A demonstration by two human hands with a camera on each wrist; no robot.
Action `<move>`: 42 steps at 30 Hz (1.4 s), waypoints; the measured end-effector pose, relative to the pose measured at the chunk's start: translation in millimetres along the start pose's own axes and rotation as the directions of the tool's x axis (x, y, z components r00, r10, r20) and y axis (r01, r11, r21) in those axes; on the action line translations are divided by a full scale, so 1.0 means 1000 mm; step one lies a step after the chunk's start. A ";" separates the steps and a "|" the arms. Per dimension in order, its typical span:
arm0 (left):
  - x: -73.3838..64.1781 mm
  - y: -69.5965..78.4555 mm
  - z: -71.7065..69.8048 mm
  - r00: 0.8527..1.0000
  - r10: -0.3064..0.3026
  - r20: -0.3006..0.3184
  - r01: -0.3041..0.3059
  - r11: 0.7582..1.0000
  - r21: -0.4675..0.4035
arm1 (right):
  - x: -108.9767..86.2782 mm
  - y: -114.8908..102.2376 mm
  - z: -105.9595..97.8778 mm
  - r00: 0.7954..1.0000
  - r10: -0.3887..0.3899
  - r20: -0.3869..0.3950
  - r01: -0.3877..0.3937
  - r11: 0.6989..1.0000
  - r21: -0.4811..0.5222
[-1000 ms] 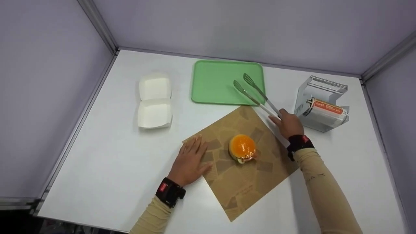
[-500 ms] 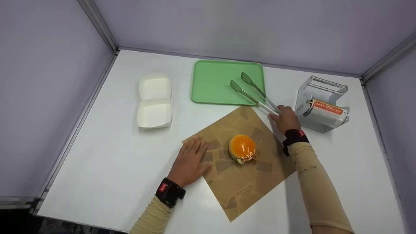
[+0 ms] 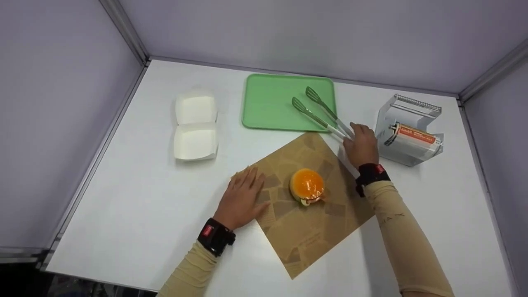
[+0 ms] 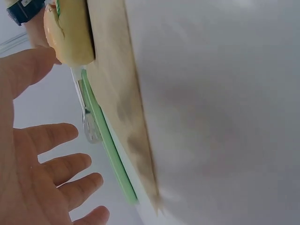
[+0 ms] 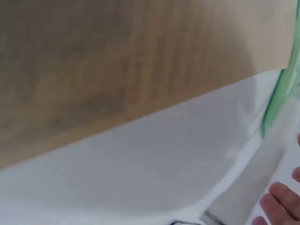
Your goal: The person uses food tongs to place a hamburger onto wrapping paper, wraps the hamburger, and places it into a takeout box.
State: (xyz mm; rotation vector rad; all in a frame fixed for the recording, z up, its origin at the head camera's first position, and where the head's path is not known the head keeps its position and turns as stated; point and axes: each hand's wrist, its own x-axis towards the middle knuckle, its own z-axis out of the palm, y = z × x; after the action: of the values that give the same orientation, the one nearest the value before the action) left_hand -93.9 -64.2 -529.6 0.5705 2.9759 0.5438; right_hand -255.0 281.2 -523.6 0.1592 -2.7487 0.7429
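A hamburger (image 3: 307, 185) with a shiny orange-brown bun sits on a sheet of brown newsprint-patterned wrapping paper (image 3: 309, 231), turned with one corner toward me. My left hand (image 3: 241, 198) rests on the paper's left corner, fingers extended. In the left wrist view its fingers (image 4: 56, 171) are spread, with the hamburger (image 4: 75, 37) beyond the thumb. White-handled tongs (image 3: 321, 113) lie spread, their slotted heads over the green tray (image 3: 268, 103). My right hand (image 3: 362, 144) is over the tongs' handles; in the right wrist view its fingers (image 5: 281, 197) are loose, beside the pale handle (image 5: 248, 187).
An open white clamshell box (image 3: 196, 142) stands on the left of the white table (image 3: 136, 198). At the right, close to my right hand, is a metal dispenser (image 3: 406, 132) with a roll and a serrated bar. Walls enclose the back and sides.
The tongs shifted slightly left over the tray, then stayed put. My right hand has moved a little left and forward, its fingers loosening from the handles. The left hand keeps its place.
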 end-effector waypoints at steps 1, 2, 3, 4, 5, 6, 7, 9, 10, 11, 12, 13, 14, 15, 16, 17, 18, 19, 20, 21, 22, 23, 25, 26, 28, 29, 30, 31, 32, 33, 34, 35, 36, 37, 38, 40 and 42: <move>0.002 0.000 0.000 1.000 0.005 0.001 -0.005 1.000 0.011 | -0.001 -0.002 -0.001 1.000 -0.018 -0.025 0.018 1.000 0.004; 0.004 0.000 -0.001 1.000 0.010 0.003 -0.010 1.000 0.015 | -0.003 -0.004 -0.003 0.998 -0.034 -0.045 0.034 0.999 0.009; 0.006 0.000 -0.001 1.000 0.014 0.003 -0.014 1.000 0.018 | -0.005 -0.007 -0.004 0.997 -0.048 -0.061 0.049 0.999 0.014; 0.008 0.000 -0.001 1.000 0.017 0.003 -0.017 1.000 0.017 | -0.007 -0.011 -0.006 0.995 -0.062 -0.075 0.063 0.998 0.019; 0.010 0.000 -0.001 1.000 0.018 0.005 -0.018 1.000 0.013 | -0.010 -0.014 -0.008 0.993 -0.076 -0.087 0.078 0.997 0.024; 0.012 -0.001 0.000 1.000 0.018 0.005 -0.018 1.000 0.010 | -0.013 -0.018 -0.009 0.991 -0.089 -0.096 0.092 0.995 0.031; 0.014 -0.001 0.000 1.000 0.014 0.006 -0.014 1.000 0.005 | -0.017 -0.022 -0.011 0.990 -0.100 -0.099 0.104 0.994 0.041; 0.018 -0.002 -0.001 1.000 0.010 0.004 -0.010 1.000 -0.007 | -0.024 -0.030 -0.013 0.988 -0.125 -0.090 0.131 0.990 0.061; 0.020 -0.002 -0.002 1.000 0.007 0.005 -0.007 1.000 -0.011 | -0.028 -0.034 -0.014 0.988 -0.134 -0.079 0.140 0.988 0.068; 0.022 -0.002 -0.002 1.000 0.003 0.008 -0.003 1.000 -0.014 | -0.032 -0.037 -0.014 0.989 -0.135 -0.061 0.139 0.987 0.076; 0.025 -0.002 -0.003 1.000 -0.001 0.012 0.001 1.000 -0.013 | -0.035 -0.040 -0.014 0.990 -0.136 -0.042 0.139 0.987 0.084; 0.028 -0.002 -0.004 1.000 -0.001 0.014 0.001 1.000 -0.012 | -0.039 -0.043 -0.014 0.990 -0.137 -0.023 0.139 0.986 0.089; 0.031 -0.002 -0.004 1.000 -0.001 0.017 0.001 1.000 -0.005 | -0.042 -0.044 -0.014 0.990 -0.139 -0.004 0.139 0.986 0.095; 0.034 -0.002 -0.004 1.000 -0.001 0.021 0.001 1.000 0.001 | -0.045 -0.046 -0.013 0.990 -0.137 0.015 0.135 0.986 0.098; 0.037 -0.001 -0.004 1.000 0.000 0.020 -0.001 1.000 0.005 | -0.048 -0.046 -0.012 0.990 -0.141 0.027 0.138 0.985 0.099; 0.040 -0.001 -0.004 1.000 0.001 0.022 -0.001 1.000 0.010 | -0.050 -0.046 -0.011 0.988 -0.148 0.039 0.143 0.985 0.099; 0.044 -0.001 -0.004 1.000 0.001 0.023 -0.002 1.000 0.017 | -0.052 -0.046 -0.011 0.986 -0.160 0.049 0.155 0.983 0.100; 0.048 0.000 -0.003 1.000 0.002 0.022 -0.003 1.000 0.025 | -0.054 -0.045 -0.009 0.983 -0.174 0.056 0.169 0.981 0.096; 0.052 0.000 -0.003 1.000 -0.001 0.025 0.000 1.000 0.032 | -0.056 -0.044 -0.009 0.981 -0.185 0.060 0.179 0.979 0.093; 0.055 0.000 -0.003 1.000 -0.006 0.028 0.005 0.999 0.033 | -0.058 -0.043 -0.007 0.979 -0.193 0.062 0.187 0.978 0.090; 0.059 0.000 -0.003 0.999 -0.015 0.032 0.014 0.999 0.033 | -0.060 -0.042 -0.006 0.979 -0.195 0.066 0.189 0.978 0.087; 0.063 0.000 -0.002 0.999 -0.025 0.036 0.024 0.999 0.036 | -0.061 -0.041 -0.005 0.979 -0.191 0.070 0.184 0.979 0.088; 0.070 0.000 -0.002 0.998 -0.042 0.040 0.040 0.998 0.041 | -0.063 -0.039 -0.002 0.980 -0.181 0.078 0.174 0.981 0.087; 0.074 0.000 -0.001 0.998 -0.047 0.041 0.045 0.998 0.046 | -0.065 -0.038 -0.001 0.981 -0.174 0.082 0.166 0.982 0.090; 0.080 0.000 -0.001 0.998 -0.052 0.040 0.049 0.997 0.053 | -0.066 -0.036 0.000 0.983 -0.160 0.095 0.151 0.984 0.093; 0.083 0.000 0.000 0.998 -0.050 0.038 0.048 0.997 0.060 | -0.067 -0.035 0.001 0.983 -0.156 0.101 0.146 0.985 0.095; 0.086 0.001 0.000 0.998 -0.047 0.036 0.044 0.997 0.069 | -0.068 -0.034 0.001 0.982 -0.151 0.110 0.141 0.986 0.094; 0.089 0.001 0.000 0.998 -0.044 0.034 0.042 0.996 0.073 | -0.068 -0.033 0.001 0.983 -0.141 0.121 0.130 0.987 0.093; 0.091 0.002 0.000 0.999 -0.043 0.034 0.040 0.997 0.073 | -0.068 -0.033 0.001 0.983 -0.128 0.132 0.116 0.989 0.095; 0.094 0.002 0.000 0.998 -0.043 0.035 0.040 0.996 0.075 | -0.069 -0.032 0.000 0.983 -0.109 0.149 0.095 0.991 0.094; 0.097 0.003 0.000 0.998 -0.043 0.035 0.041 0.996 0.075 | -0.069 -0.031 0.000 0.982 -0.089 0.166 0.074 0.993 0.095; 0.099 0.004 0.001 0.998 -0.045 0.035 0.043 0.996 0.076 | -0.070 -0.031 0.000 0.981 -0.067 0.184 0.050 0.994 0.092; 0.102 0.004 0.001 0.998 -0.047 0.038 0.044 0.996 0.077 | -0.070 -0.030 0.000 0.979 -0.041 0.202 0.024 0.996 0.086; 0.104 0.005 0.001 0.998 -0.050 0.039 0.048 0.996 0.073 | -0.070 -0.029 0.000 0.976 -0.017 0.217 0.000 0.997 0.080; 0.107 0.005 0.001 0.998 -0.052 0.034 0.049 0.996 0.071 | -0.070 -0.028 0.001 0.973 -0.001 0.229 -0.015 0.997 0.070; 0.111 0.005 0.001 0.998 -0.057 0.027 0.055 0.996 0.066 | -0.070 -0.026 0.002 0.969 0.022 0.245 -0.035 0.998 0.046; 0.115 0.005 0.002 0.998 -0.063 0.014 0.062 0.996 0.060 | -0.070 -0.023 0.003 0.967 0.034 0.251 -0.040 0.999 0.018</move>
State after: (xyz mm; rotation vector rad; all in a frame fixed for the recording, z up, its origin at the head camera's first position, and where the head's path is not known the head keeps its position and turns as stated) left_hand -198.9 -16.9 -529.5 0.4823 2.9919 0.4443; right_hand -184.7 261.7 -536.2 0.2206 -2.9899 0.8144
